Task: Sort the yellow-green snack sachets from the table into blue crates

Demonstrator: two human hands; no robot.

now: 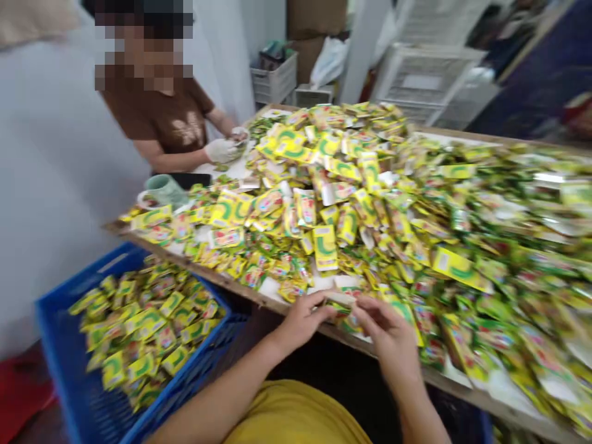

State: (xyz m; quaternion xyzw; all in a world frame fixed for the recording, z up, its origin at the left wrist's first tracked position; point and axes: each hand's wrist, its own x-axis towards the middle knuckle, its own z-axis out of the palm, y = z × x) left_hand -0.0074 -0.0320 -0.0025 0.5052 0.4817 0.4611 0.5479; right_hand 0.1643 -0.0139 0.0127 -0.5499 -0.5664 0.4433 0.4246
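Between my two hands, just over the table's near edge, is a small yellow-and-green packet [341, 300], seen nearly edge-on. My left hand [301, 320] pinches its left end with thumb and fingers. At the other end, my right hand [388, 330] grips it in the same way, its fingers curled. Around and beyond my hands lies a wide heap of like packets [325, 246], yellow and green with some red printing. Many on the right side are blurred.
A blue crate [50, 345] full of packets stands at the lower left, below the wooden table edge [203, 271]. A green mug [164, 190] sits at the table's left corner. Across the table, a person in a brown shirt [180, 123] handles something with gloved hands. White crates [277, 80] stand behind.
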